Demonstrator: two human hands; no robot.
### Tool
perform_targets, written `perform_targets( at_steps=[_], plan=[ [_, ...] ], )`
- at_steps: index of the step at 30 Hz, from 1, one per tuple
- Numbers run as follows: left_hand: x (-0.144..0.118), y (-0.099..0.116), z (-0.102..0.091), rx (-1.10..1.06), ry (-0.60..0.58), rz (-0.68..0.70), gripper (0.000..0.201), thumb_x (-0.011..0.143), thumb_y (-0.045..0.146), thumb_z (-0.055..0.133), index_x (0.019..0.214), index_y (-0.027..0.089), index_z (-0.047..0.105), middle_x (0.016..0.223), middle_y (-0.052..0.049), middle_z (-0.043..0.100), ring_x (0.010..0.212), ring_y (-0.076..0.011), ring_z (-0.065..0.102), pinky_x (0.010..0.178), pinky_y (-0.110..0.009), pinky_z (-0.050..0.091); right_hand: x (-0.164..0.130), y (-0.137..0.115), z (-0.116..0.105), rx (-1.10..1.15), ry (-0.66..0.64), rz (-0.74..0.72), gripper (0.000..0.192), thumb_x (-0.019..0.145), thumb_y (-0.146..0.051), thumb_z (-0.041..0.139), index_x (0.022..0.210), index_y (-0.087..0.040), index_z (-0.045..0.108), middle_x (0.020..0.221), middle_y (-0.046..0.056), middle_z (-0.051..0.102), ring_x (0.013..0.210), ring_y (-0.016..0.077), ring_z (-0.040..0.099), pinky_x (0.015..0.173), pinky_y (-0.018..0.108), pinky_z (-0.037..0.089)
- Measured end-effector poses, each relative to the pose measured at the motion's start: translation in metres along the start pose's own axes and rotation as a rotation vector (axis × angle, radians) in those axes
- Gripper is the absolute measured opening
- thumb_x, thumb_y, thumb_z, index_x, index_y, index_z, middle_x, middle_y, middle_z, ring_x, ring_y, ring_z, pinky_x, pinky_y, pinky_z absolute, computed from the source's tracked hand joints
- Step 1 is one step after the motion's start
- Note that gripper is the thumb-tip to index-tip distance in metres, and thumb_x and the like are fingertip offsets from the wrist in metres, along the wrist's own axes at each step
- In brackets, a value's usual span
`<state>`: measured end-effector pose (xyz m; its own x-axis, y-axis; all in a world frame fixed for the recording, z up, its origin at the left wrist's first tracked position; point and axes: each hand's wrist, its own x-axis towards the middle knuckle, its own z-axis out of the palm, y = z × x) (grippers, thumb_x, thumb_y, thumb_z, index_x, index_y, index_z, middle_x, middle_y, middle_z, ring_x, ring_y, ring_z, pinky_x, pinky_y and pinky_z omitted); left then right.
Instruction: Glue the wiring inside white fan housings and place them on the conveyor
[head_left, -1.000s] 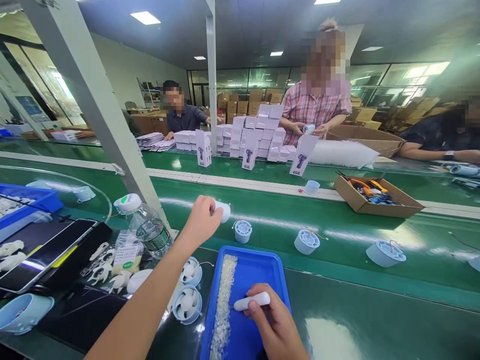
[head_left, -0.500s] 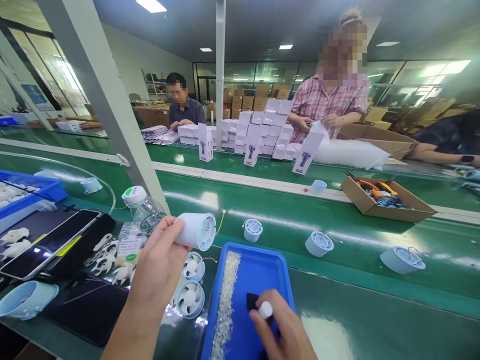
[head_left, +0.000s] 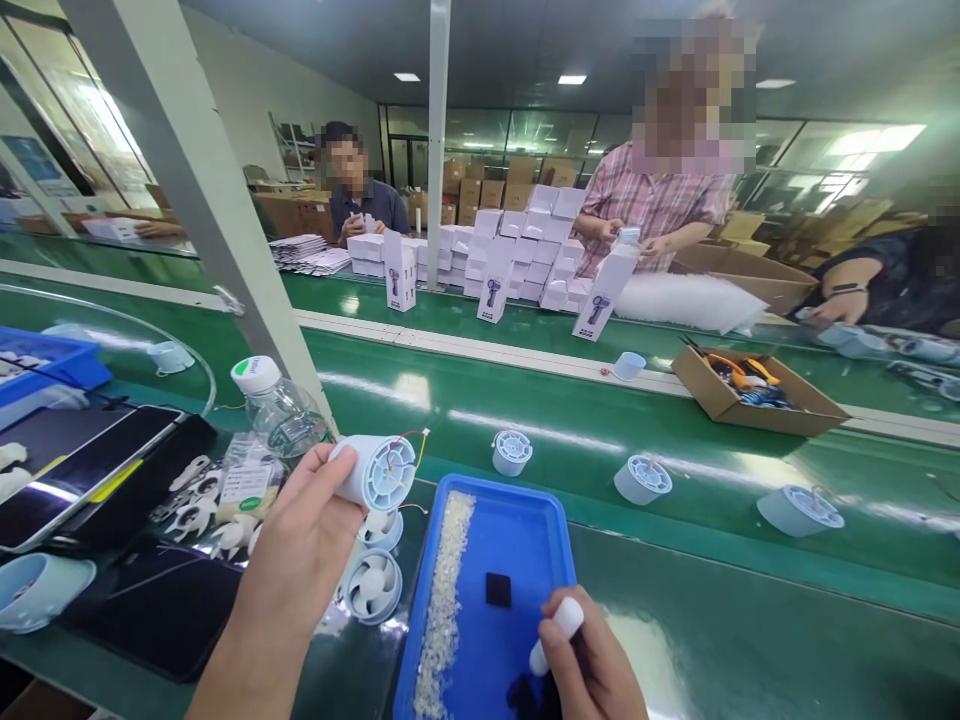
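Observation:
My left hand (head_left: 304,540) is closed around a pale blue cylindrical fan housing (head_left: 375,472), tilted so its spoked end faces right, with thin red and yellow wires sticking out. Over the right side of the blue tray (head_left: 555,515), my right hand (head_left: 589,655) grips a short white round-ended stick (head_left: 556,635). A black square piece (head_left: 498,590) lies on the tray floor, left of that hand. Small clear pieces (head_left: 442,610) form a strip along the tray's left side. Two fan units (head_left: 373,587) with white blades sit beside the tray, below the held housing.
Several wired housings (head_left: 643,480) stand along the green belt. A clear bottle (head_left: 281,410) and bagged white parts (head_left: 247,480) are at left. Across the belt, a carton of tools (head_left: 757,390), stacked white boxes (head_left: 517,250) and co-workers are in view.
My right hand has moved right and away from the black square, with the white stick now tilted. My left hand has turned the housing's spoked end more toward me.

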<state>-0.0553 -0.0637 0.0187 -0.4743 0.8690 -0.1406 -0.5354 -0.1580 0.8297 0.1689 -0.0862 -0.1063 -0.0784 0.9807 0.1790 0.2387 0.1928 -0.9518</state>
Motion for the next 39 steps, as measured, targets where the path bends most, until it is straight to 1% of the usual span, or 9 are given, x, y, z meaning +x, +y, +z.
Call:
perform_targets(
  at_steps=[3,10,13,17,23,29,31,34,39],
  plan=[
    [-0.004,0.000,0.001,-0.001,-0.006,-0.028,0.013,0.081,0.020,0.062,0.070,0.018,0.057,0.076,-0.001,0.064,0.072,-0.0130,0.061,0.060,-0.019,0.051,0.000,0.002,0.000,-0.019,-0.029,-0.023,0.028,0.093,-0.047,0.044,0.078,-0.025,0.050,0.066,-0.005,0.043,0.057,0.0127,0.042,0.056,0.021,0.035],
    [-0.004,-0.007,-0.003,0.005,-0.049,-0.081,0.018,0.079,0.019,0.065,0.066,0.019,0.054,0.072,0.000,0.061,0.070,-0.0131,0.059,0.058,-0.019,0.051,0.000,0.002,-0.003,-0.043,-0.006,-0.046,0.027,0.091,-0.049,0.048,0.082,-0.025,0.054,0.067,-0.004,0.048,0.058,0.0137,0.045,0.057,0.022,0.038],
    [-0.004,-0.011,-0.005,0.010,-0.070,-0.086,0.014,0.081,0.020,0.064,0.069,0.020,0.056,0.075,0.001,0.062,0.068,-0.0117,0.059,0.059,-0.019,0.051,0.001,0.001,-0.003,0.030,0.016,0.009,0.030,0.091,-0.052,0.047,0.082,-0.024,0.056,0.066,-0.003,0.052,0.057,0.0135,0.048,0.057,0.022,0.041],
    [-0.006,-0.013,-0.006,-0.004,-0.078,-0.100,0.010,0.081,0.018,0.065,0.073,0.020,0.060,0.076,0.003,0.061,0.066,-0.0095,0.058,0.056,-0.016,0.049,0.008,0.003,-0.001,0.075,0.087,0.151,0.033,0.089,-0.055,0.047,0.089,-0.023,0.056,0.067,-0.002,0.058,0.057,0.0143,0.052,0.057,0.023,0.044],
    [-0.013,-0.010,0.000,0.027,-0.058,-0.112,0.015,0.073,0.021,0.072,0.067,0.019,0.058,0.071,0.001,0.059,0.063,-0.0114,0.055,0.056,-0.019,0.049,0.030,0.009,0.007,0.017,0.010,0.194,0.040,0.088,-0.059,0.046,0.094,-0.021,0.056,0.071,0.001,0.059,0.065,0.0181,0.057,0.063,0.028,0.047],
    [-0.016,-0.005,0.000,0.068,-0.038,-0.129,0.020,0.075,0.024,0.069,0.063,0.020,0.053,0.066,0.000,0.058,0.064,-0.0138,0.052,0.054,-0.021,0.047,0.031,-0.007,0.010,0.143,0.150,0.241,0.041,0.085,-0.061,0.049,0.092,-0.021,0.057,0.072,-0.001,0.058,0.063,0.0151,0.055,0.062,0.024,0.048],
    [-0.015,-0.007,-0.003,0.060,-0.043,-0.132,0.019,0.076,0.022,0.068,0.064,0.020,0.053,0.066,0.000,0.059,0.065,-0.0135,0.052,0.056,-0.021,0.047,0.027,-0.010,0.012,0.203,0.132,0.235,0.039,0.084,-0.060,0.052,0.091,-0.022,0.057,0.073,-0.001,0.058,0.064,0.0145,0.057,0.062,0.023,0.048],
    [-0.014,-0.012,-0.005,0.052,-0.052,-0.131,0.018,0.076,0.022,0.068,0.065,0.020,0.054,0.066,0.001,0.059,0.065,-0.0132,0.052,0.056,-0.020,0.046,0.022,-0.006,0.017,0.260,0.028,0.171,0.035,0.085,-0.055,0.055,0.091,-0.021,0.058,0.077,0.000,0.058,0.065,0.0147,0.059,0.062,0.024,0.049],
    [-0.013,-0.016,-0.004,0.051,-0.046,-0.166,0.017,0.074,0.024,0.071,0.066,0.022,0.055,0.065,0.002,0.059,0.063,-0.0132,0.052,0.054,-0.020,0.046,0.018,0.006,0.025,0.213,-0.119,0.100,0.031,0.088,-0.051,0.052,0.090,-0.021,0.060,0.078,0.002,0.060,0.068,0.0170,0.060,0.063,0.026,0.051]
  ],
)
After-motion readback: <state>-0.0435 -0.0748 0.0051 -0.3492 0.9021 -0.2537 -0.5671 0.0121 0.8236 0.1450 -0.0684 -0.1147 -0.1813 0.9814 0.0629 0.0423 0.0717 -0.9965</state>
